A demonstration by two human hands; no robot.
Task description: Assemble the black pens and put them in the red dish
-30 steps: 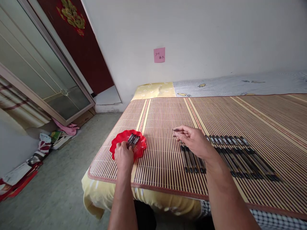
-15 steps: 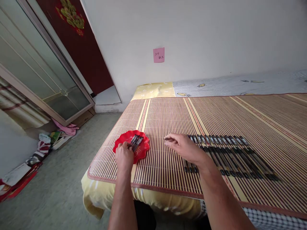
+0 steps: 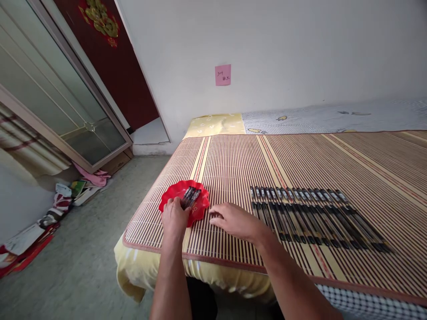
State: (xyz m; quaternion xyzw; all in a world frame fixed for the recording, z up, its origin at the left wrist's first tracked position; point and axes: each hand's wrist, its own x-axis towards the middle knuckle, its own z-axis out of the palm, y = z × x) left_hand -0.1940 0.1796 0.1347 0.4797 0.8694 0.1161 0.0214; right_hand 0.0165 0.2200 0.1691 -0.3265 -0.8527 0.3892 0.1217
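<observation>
A red plate (image 3: 171, 193) with a scalloped rim lies near the left end of the mat and holds a few dark pens (image 3: 191, 195). My left hand (image 3: 175, 215) reaches over the plate's near side, its fingers bent round the lower ends of those pens; the fingertips are partly hidden. Just right of the plate is my right hand (image 3: 230, 220), fingers loosely curved and apart, with nothing visible in them. Behind its wrist, a long row of black-capped clear pens (image 3: 310, 218) lies side by side on the mat, slanting towards me.
A striped bamboo mat (image 3: 230, 164) covers the bed, with a yellow sheet (image 3: 150, 271) hanging over the front edge. A pink note (image 3: 223, 74) is stuck to the wall. Left on the floor are a glass-panelled door (image 3: 66, 89) and a pile of clothes and papers (image 3: 60, 200).
My right hand has moved left from the pen row towards the plate, uncovering more of the row's left end. My left hand stays at the pens in the plate, shifted slightly.
</observation>
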